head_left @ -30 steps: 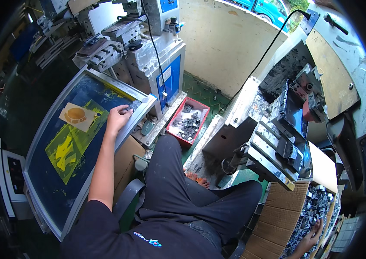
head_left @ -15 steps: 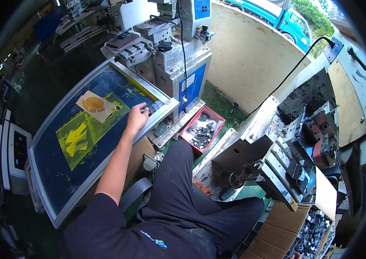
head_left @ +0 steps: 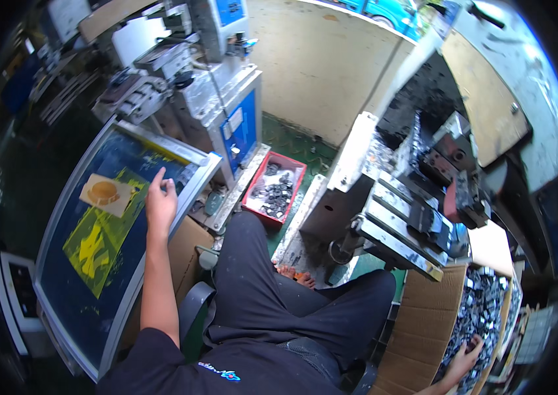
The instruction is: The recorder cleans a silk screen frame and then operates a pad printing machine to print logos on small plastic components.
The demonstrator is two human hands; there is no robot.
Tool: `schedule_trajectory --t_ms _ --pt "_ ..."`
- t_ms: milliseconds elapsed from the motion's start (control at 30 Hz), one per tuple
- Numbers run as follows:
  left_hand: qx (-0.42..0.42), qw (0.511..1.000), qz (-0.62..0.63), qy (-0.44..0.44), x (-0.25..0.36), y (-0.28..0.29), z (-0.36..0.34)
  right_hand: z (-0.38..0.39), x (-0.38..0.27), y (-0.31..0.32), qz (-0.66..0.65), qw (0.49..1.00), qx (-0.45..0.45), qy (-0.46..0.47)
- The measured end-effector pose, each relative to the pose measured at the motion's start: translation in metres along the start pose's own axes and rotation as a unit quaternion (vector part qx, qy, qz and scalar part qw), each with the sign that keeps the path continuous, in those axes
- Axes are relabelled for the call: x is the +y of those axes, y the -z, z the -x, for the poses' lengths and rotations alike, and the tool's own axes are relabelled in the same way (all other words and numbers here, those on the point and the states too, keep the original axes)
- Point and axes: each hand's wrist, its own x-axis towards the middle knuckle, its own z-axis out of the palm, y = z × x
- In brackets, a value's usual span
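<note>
Head view: left hand [head_left: 160, 203] over a framed screen [head_left: 58, 263], right hand [head_left: 464, 361] down in a carton [head_left: 420, 332] of small parts [head_left: 483, 299].
The left hand is half open, index finger stretched and thumb apart, nothing visible between them; the right has bent fingers among the black and silvery parts, and whether it grips one I cannot tell. On the screen lie a yellow-green patch [head_left: 98, 250] and a pale card [head_left: 104, 194], the card overlapping the patch; a blurred grey cluster [head_left: 187, 172] sits just beyond the left fingertips. The person's legs [head_left: 253, 283] and a slotted machine bed [head_left: 397, 224] stand between screen and carton. A red box [head_left: 260, 215] with more small pieces stands ahead, beside a blue-panelled machine [head_left: 243, 128].
</note>
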Motion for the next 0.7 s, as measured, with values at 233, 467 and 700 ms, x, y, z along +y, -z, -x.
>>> schedule_trajectory --t_ms 233,467,700 --pt "-0.171 0.961 0.194 -0.099 0.116 -0.034 0.054 0.003 -0.055 0.011 -0.015 0.999 0.035 -0.011" --pt "-0.273 0.887 0.252 -0.275 0.238 -0.037 0.126 0.014 -0.107 0.02 -0.199 0.966 0.151 -0.071" --pt "-0.31 0.793 0.231 -0.47 0.319 -0.054 0.161 0.022 -0.198 -0.001 -0.401 0.91 0.107 0.026"
